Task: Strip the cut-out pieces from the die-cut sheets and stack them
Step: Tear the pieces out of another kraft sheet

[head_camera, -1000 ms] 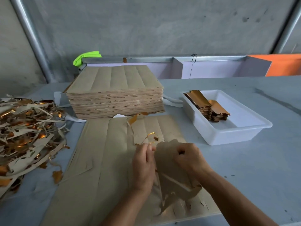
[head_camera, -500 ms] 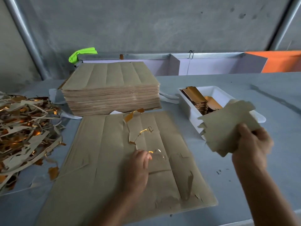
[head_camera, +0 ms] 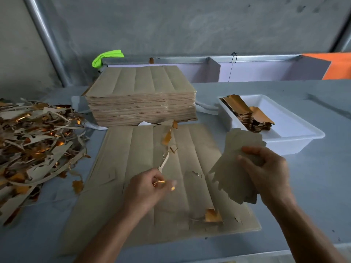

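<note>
Two hands were at work over a broad grey counter, and what a spread it was! Biggest of all, the tall stack of die-cut sheets sat at the back, square and neat. Just in front lay the working sheet, flat on the counter, brown side up, torn open along its middle with gold flecks showing. Off to the left sprawled the scrap heap, a tangle of brown and gold strips. To the right sat the white tray, with the stacked cut-out pieces leaning at its far left end, gold faces up. Then the right hand, raised between sheet and tray, its grip curled tight on a freshly stripped bundle of pieces, jagged edges hanging down. The left hand hovered over the sheet's centre, fingers pinched together on a thin waste strip that ran up to the torn patch, a glint of gold at the fingertips. Smallest, a bright green cloth peeked out behind the stack.
</note>
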Available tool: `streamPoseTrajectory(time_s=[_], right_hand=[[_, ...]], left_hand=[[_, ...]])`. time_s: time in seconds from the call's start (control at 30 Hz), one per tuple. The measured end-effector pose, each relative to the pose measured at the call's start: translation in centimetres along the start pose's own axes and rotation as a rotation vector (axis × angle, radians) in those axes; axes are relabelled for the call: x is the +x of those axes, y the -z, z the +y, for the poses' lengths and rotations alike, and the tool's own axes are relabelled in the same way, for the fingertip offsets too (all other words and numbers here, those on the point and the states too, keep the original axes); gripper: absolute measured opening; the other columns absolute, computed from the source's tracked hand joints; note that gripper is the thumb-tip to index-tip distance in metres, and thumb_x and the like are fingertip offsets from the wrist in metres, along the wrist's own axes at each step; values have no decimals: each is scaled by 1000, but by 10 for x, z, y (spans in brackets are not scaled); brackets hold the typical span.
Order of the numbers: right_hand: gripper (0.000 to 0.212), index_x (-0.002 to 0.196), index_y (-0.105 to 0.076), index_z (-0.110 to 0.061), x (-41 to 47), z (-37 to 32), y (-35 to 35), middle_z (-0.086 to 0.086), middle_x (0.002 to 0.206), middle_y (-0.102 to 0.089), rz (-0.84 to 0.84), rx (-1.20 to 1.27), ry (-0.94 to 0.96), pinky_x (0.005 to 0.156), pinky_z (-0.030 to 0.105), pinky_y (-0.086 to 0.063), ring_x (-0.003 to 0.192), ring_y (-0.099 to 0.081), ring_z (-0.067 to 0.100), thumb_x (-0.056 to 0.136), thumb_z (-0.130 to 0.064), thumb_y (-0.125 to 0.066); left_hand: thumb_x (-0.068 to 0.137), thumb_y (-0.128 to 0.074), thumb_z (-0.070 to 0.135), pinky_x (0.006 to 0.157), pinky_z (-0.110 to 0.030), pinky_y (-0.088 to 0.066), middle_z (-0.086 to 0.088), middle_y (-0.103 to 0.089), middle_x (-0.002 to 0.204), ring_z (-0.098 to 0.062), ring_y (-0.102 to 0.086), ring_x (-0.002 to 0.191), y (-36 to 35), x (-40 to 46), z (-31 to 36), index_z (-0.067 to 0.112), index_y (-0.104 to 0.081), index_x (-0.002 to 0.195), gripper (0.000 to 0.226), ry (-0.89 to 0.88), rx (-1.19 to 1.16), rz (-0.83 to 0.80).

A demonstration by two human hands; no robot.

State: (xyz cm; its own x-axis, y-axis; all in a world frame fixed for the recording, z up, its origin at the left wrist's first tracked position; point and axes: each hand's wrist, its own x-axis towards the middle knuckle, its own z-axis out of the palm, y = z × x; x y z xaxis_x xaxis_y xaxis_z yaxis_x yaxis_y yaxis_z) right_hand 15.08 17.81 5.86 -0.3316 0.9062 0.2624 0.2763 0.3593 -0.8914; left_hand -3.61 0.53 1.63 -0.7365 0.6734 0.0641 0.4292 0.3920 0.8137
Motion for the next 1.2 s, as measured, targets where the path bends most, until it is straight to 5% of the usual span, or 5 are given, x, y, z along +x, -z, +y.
streamPoseTrajectory(time_s=[0.13, 0.33, 0.53, 0.9, 1.2], right_hand=[[28, 109, -65, -18, -11, 0, -15, -6, 112, -48, -58, -67, -21, 80, 45, -52, 98, -50, 19, 84, -6, -67], [31, 113, -67, -13, -20, 10, -16, -6, 106, -51, -29, -108, -38, 76, 32, -48, 93, -50, 16, 84, -4, -68], [32, 115, -66, -11, -28, 13, -16, 4, 116, -59, -27, -124, -66, 85, 41, -52, 94, -51, 16, 83, -3, -68], [32, 116, -67, -8, -32, 6, -11, 10, 118, -63, -114, -228, -18, 85, 36, -52, 89, -51, 15, 85, 1, -64], [25, 108, -70, -17, -41, -21, -43, -15, 92, -53, -381, -274, 76, 51, -2, -39, 66, -46, -10, 89, -6, -59]], left_hand=[[58, -66, 74, 71, -28, -41, 3, -41, 114, -18, -53, 102, 2, -11, 1, 24, -45, 117, 80, 38, 713, -165], [61, -24, 93, 68, -12, -38, 9, -32, 127, 0, -46, 89, -4, -35, 13, 27, -41, 133, 100, -466, 525, -259], [62, -74, 64, 76, -29, -37, 7, -33, 120, -18, -47, 99, -46, -59, 38, 31, -40, 128, 81, -546, 567, -544], [88, -62, 35, 61, -7, -28, 14, -46, 79, 1, -44, 74, -28, -59, 17, 25, -49, 75, 21, -537, 298, -422], [82, -55, 29, 42, -17, -33, 7, -37, 49, -7, -35, 44, 32, -24, 8, 23, -53, 54, 29, 5, -990, 58]])
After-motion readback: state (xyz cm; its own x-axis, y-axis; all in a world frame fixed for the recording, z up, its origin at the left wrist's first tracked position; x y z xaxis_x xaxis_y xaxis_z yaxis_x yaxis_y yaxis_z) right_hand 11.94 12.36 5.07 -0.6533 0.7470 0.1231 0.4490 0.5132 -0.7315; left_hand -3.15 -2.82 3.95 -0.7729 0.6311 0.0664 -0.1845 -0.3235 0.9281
